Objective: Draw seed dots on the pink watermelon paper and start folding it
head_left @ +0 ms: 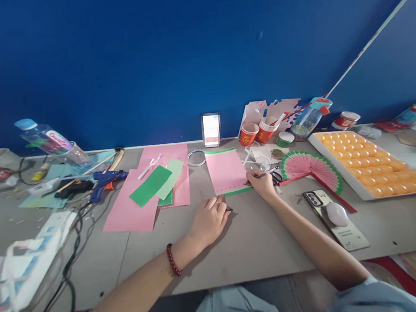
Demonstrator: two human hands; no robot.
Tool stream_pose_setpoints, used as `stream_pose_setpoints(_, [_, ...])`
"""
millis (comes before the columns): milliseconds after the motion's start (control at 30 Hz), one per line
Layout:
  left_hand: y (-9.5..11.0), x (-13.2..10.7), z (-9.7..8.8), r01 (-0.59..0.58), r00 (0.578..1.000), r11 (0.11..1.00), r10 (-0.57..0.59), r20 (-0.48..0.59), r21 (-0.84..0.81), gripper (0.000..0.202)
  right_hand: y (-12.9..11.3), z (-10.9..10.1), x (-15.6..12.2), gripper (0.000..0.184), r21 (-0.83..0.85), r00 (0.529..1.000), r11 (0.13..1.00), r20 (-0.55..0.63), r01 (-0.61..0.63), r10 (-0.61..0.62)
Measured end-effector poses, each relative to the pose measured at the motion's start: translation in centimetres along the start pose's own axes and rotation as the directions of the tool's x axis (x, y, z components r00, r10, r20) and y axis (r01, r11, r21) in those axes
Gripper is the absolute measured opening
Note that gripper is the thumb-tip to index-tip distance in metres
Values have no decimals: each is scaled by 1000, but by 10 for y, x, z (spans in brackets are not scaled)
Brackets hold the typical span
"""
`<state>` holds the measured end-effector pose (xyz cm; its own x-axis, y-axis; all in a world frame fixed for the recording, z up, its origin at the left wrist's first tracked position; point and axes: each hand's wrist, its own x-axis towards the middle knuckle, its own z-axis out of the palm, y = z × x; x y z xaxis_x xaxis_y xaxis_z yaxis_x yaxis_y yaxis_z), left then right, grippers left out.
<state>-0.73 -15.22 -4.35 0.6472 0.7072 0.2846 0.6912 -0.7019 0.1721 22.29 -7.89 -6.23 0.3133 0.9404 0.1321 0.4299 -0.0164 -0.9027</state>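
Observation:
A pink paper sheet [227,171] with green strips along its far and near edges lies in front of me. Small dark marks run in a row near its lower edge. My right hand [263,184] is closed around a pen [267,172] at the sheet's lower right corner. At the near edge, my left hand [210,218] rests with its fingers bent and fingertips by the green strip. A small black thing [229,209] pokes out from its fingers, too small to name. Scissors [276,175] lie just beyond my right hand.
Pink sheets [132,206] and green paper pieces [150,186] lie to the left, near a blue glue gun [106,180] and power strip [38,258]. Rightward are a watermelon-patterned paper fan [305,162], phone [340,232], tray of orange balls [372,163] and red paper cups [249,134].

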Motion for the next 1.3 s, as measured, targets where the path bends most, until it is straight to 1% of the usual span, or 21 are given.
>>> stream_pose_setpoints(200, [0, 1, -1, -6, 1000, 1000, 6, -7, -6, 17, 0, 0, 0, 29, -23, 1000, 1000, -26, 16, -17])
stream_pose_setpoints(333, [-1, 0, 0, -7, 1000, 1000, 7, -4, 5, 16, 1, -1, 0, 28, -22, 1000, 1000, -8, 12, -12])
stream_pose_setpoints(500, [-1, 0, 1, 2, 1000, 1000, -1, -5, 6, 18, 0, 0, 0, 30, -23, 999, 998, -13, 52, -52])
stream_pose_setpoints(567, [-1, 0, 0, 1, 1000, 1000, -1, -6, 2, 19, 0, 0, 0, 30, -16, 999, 999, -33, 41, -41])
stream_pose_setpoints(667, [0, 0, 0, 4, 1000, 1000, -4, -6, 1, 17, 0, -1, 1, 32, -33, 995, 999, -97, 12, -15])
stream_pose_setpoints(767, [0, 0, 1, 2, 1000, 1000, -2, 0, 15, 15, 2, -4, 3, 34, -73, 989, 997, -143, 17, -27])
stream_pose_setpoints(833, [0, 0, 1, -1, 1000, 1000, 1, -1, 18, 15, 4, -5, 5, 34, -73, 990, 997, -137, 14, -24])
stream_pose_setpoints(967, [0, 0, 1, -1, 1000, 1000, 1, -5, 12, 16, 6, -5, 6, 32, -38, 996, 999, -90, -18, 15])
stream_pose_setpoints(1133, [0, 0, 1, -1, 1000, 1000, 0, 4, 19, 16, 3, -5, 4, 32, -92, 994, 995, -106, 30, -40])
stream_pose_setpoints(1300, [-1, 0, 2, -10, 1000, 1000, 10, -5, 20, 16, 2, -6, 4, 35, -89, 994, 996, -103, 23, -32])
